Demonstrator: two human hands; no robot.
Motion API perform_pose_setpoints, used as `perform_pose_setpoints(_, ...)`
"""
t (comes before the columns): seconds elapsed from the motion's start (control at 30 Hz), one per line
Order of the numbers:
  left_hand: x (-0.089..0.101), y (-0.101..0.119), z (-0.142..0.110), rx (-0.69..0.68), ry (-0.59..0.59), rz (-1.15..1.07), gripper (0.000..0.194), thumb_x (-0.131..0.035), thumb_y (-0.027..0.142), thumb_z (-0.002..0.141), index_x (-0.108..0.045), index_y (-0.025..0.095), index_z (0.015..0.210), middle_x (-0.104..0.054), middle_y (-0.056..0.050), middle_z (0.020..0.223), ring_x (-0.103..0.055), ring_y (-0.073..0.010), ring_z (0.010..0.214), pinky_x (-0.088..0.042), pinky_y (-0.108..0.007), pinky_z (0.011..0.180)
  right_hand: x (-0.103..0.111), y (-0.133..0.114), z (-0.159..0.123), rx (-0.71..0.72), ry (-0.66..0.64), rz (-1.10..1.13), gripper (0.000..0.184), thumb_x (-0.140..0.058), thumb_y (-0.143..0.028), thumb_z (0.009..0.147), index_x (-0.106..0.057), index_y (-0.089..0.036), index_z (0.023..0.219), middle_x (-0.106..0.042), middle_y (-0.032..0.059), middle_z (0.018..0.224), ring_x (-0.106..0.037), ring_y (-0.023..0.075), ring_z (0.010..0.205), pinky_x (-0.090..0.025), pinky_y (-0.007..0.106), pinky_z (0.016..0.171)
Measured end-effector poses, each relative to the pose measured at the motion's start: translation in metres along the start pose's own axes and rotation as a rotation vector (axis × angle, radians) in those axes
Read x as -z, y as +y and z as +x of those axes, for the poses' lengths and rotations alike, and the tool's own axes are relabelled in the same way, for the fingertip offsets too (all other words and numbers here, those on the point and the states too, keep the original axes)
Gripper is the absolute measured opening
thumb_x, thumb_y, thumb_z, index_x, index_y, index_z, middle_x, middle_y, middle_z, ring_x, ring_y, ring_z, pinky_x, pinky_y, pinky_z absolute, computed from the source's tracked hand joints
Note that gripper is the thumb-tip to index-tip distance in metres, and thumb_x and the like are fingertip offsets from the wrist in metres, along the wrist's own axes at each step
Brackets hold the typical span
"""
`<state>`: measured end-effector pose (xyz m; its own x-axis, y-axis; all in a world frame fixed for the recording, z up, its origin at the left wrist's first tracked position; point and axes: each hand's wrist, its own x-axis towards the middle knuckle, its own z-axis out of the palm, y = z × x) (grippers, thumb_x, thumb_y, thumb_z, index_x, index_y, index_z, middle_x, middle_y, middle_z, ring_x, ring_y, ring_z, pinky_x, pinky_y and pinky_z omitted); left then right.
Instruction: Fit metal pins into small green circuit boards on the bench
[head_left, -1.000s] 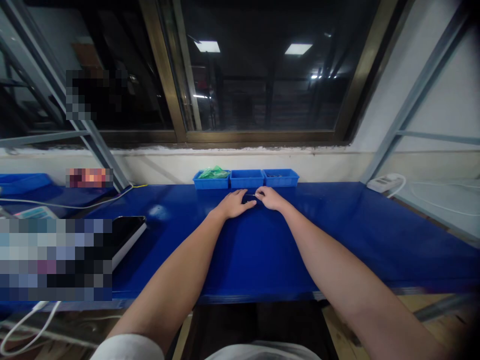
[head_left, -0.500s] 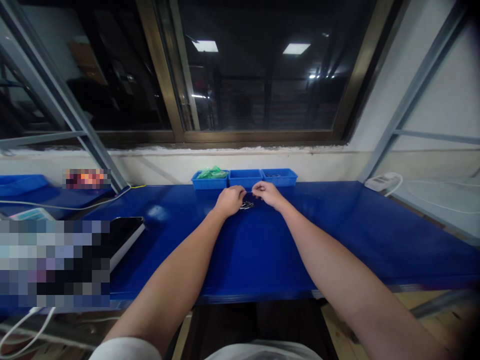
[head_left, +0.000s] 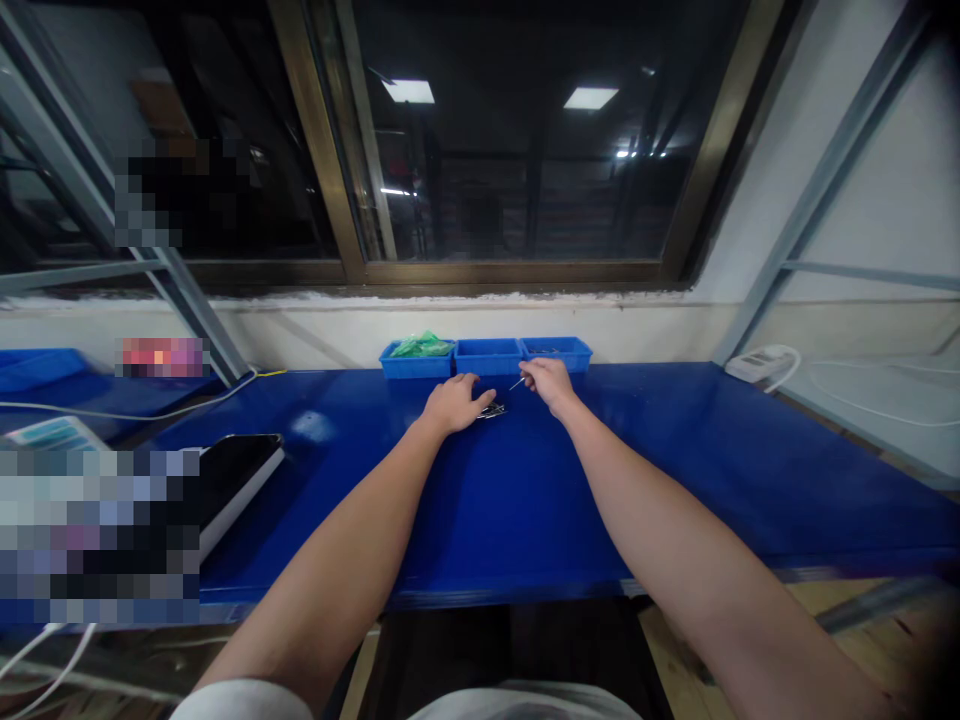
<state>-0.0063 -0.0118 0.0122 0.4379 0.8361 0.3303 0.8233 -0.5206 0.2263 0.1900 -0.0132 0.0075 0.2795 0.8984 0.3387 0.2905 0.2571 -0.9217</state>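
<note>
Between the fingertips of my right hand (head_left: 547, 384) is a thin, light-coloured stick-like piece (head_left: 517, 383), pointing down and to the left; its exact kind is too small to make out. My left hand (head_left: 454, 402) has its fingers apart and holds nothing I can see, with the thumb beside a small pile of thin shiny metal pieces (head_left: 493, 411) on the blue table (head_left: 517, 500). Behind my hands stand a blue bin with green plastic (head_left: 421, 346), a middle blue bin (head_left: 489, 366) and a right blue bin with small pieces (head_left: 576, 357).
A dark-topped flat device (head_left: 244, 465) lies at the left, partly blurred out. At the far right sits a white power strip (head_left: 756, 363) with its cable. Grey metal posts rise on both sides, and a window stands behind the table.
My hands, close together before at the thin piece, are now apart. The left hand has opened and lowered towards the pile; the right has moved slightly right with the thin piece.
</note>
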Motion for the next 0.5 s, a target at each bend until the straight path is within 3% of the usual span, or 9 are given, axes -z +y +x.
perform_pose_setpoints(0.17, -0.002, -0.002, 0.000, -0.005, -0.038, 0.010, 0.061, -0.030, 0.063, 0.083, -0.052, 0.017, 0.117, -0.056, -0.012, 0.119, -0.053, -0.0277, 0.108, -0.040, -0.036, 0.089, 0.008, 0.000, 0.015, 0.041, 0.191, 0.107, 0.025, -0.056, -0.037, 0.068, -0.066, -0.015, 0.075, -0.064, 0.0036, 0.067, -0.053, 0.0120, 0.056, -0.039, 0.021, 0.047)
perform_pose_setpoints(0.33, -0.004, -0.003, 0.000, -0.011, -0.042, 0.009, 0.068, -0.029, 0.066, 0.081, -0.050, 0.016, 0.122, -0.052, -0.013, 0.125, -0.048, -0.0279, 0.114, -0.036, -0.036, 0.094, 0.013, 0.001, 0.021, -0.035, 0.095, 0.225, 0.057, -0.061, -0.031, 0.066, -0.052, -0.020, 0.121, -0.063, 0.0073, 0.110, -0.056, 0.0107, 0.064, -0.038, 0.019, 0.043)
perform_pose_setpoints(0.43, -0.008, -0.006, 0.000, -0.019, -0.109, -0.019, 0.081, -0.028, 0.074, 0.076, -0.040, 0.017, 0.132, -0.042, -0.014, 0.136, -0.041, -0.0297, 0.122, -0.031, -0.039, 0.099, 0.012, 0.007, 0.019, -0.068, 0.060, 0.139, 0.066, -0.061, -0.027, 0.066, -0.044, -0.019, 0.129, -0.067, 0.0057, 0.098, -0.057, 0.0108, 0.060, -0.041, 0.021, 0.046)
perform_pose_setpoints(0.5, -0.011, -0.007, 0.000, -0.032, -0.193, -0.018, 0.089, -0.028, 0.078, 0.073, -0.032, 0.017, 0.137, -0.033, -0.014, 0.142, -0.031, -0.0305, 0.129, -0.025, -0.042, 0.104, 0.009, 0.010, 0.015, -0.042, 0.039, -0.006, 0.060, -0.060, -0.024, 0.067, -0.049, -0.015, 0.125, -0.068, 0.0040, 0.083, -0.058, 0.0120, 0.060, -0.045, 0.023, 0.054)
